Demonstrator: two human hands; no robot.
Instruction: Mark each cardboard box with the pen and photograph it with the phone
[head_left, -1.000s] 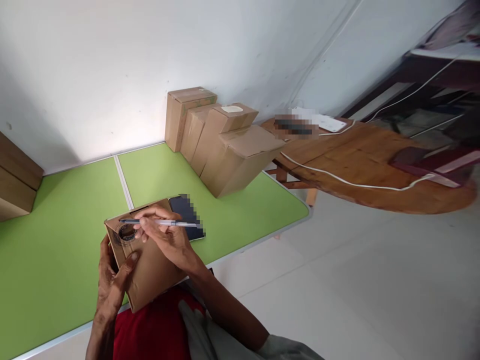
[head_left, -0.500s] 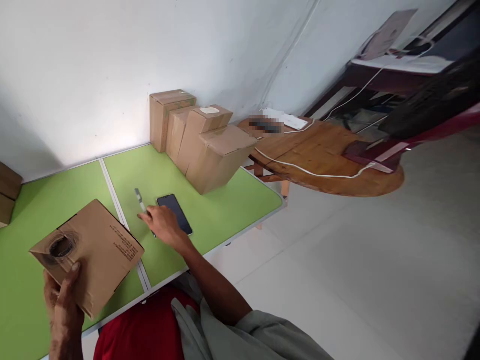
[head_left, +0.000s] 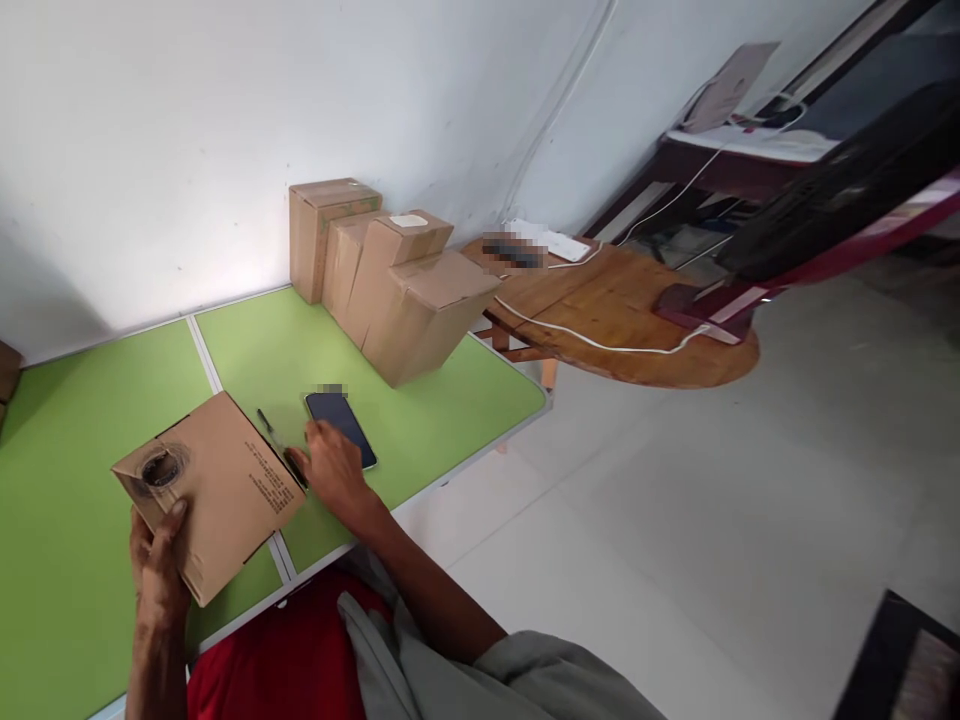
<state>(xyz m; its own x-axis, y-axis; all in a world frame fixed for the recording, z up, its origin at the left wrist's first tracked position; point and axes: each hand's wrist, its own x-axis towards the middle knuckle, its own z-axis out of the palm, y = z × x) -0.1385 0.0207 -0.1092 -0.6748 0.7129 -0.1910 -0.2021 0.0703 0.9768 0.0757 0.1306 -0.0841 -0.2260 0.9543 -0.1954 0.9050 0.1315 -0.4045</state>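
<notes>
My left hand (head_left: pixel 161 565) grips the lower left side of a brown cardboard box (head_left: pixel 225 470), thumb on its upper face and fingers beneath. That face carries a dark oval ringed with black scribbled marks and, at the right, several lines of print. The box is tilted above the green table. Close by its right edge, my right hand (head_left: pixel 334 465) is closed on a slim pen (head_left: pixel 267 426), dark at the end that shows; fingers and thumb hide part of it. A smartphone (head_left: pixel 346 422) with a dark screen lies on the table right beside this hand.
Several cardboard boxes (head_left: pixel 420 310) stand along the wall on the green table (head_left: pixel 465 415). Another box (head_left: pixel 9 372) shows at the far left. A wooden table (head_left: pixel 600 315) with a white cable (head_left: pixel 592 338) adjoins on the right. A black object (head_left: pixel 900 660) is at the lower right.
The box in my left hand has shifted right, closer to my right hand. My right hand and the pen have come down slightly towards the box's edge. The view has turned a little.
</notes>
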